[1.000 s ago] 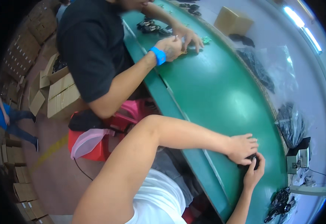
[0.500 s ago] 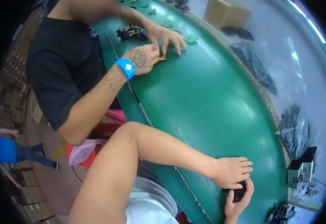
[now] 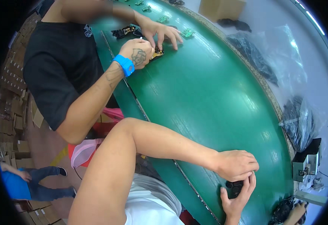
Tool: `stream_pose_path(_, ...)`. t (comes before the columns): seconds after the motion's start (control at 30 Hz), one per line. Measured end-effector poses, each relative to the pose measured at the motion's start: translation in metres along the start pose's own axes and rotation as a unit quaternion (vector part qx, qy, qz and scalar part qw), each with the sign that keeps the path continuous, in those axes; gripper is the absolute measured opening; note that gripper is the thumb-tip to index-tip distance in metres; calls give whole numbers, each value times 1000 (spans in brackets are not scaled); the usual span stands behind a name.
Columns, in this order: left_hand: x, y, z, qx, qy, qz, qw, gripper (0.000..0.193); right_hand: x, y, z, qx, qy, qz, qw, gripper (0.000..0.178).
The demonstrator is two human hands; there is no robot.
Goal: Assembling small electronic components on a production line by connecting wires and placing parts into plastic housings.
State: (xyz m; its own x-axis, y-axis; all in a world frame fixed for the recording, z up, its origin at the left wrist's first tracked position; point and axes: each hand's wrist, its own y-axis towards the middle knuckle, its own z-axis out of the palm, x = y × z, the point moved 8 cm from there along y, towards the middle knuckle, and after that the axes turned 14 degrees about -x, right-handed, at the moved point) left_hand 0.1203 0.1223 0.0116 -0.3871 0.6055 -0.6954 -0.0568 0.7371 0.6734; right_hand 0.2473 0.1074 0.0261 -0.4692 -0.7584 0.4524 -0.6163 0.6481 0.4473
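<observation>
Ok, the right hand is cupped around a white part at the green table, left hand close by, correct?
Not quite: the part is black, not white. The head view shows it, with the right hand cupped around it at the green table and the left hand close by.

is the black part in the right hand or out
In: the right hand curls around the black part from both sides.

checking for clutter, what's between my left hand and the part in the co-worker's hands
Bare green tabletop lies between your left hand and that black-and-yellow part, in the head view.
</observation>
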Motion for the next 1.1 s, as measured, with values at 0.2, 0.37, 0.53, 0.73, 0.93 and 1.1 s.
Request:
stream_pose_path(0.2, 3, 29, -5, 34, -22, -6, 999, 29, -8, 35, 10, -40, -33, -15, 999, 67)
stream_pose_path(0.37, -3, 15, -137, -50, 336, 7, 940, 17, -2, 33, 10, -5, -51, -26, 998, 63)
stream_pose_path(0.53, -17, -7, -244, -82, 523, -109, 841, 17, -6, 26, -1, -35, -52, -9, 998, 61)
stream_pose_path(0.73, -59, -39, -84, -8, 131, -1, 991, 23, 10, 22, 18, -19, -45, -31, 998, 59)
stream_pose_path(0.93, -51, -18, -18, 33, 100, 65, 992, 33, -11, 15, 16, -51, 15, -33, 998, 60)
stream_pose_path(1.1, -4, 4, -41, 13, 168, 31, 985, 32, -25, 25, -2, -82, 40, 17, 996, 63)
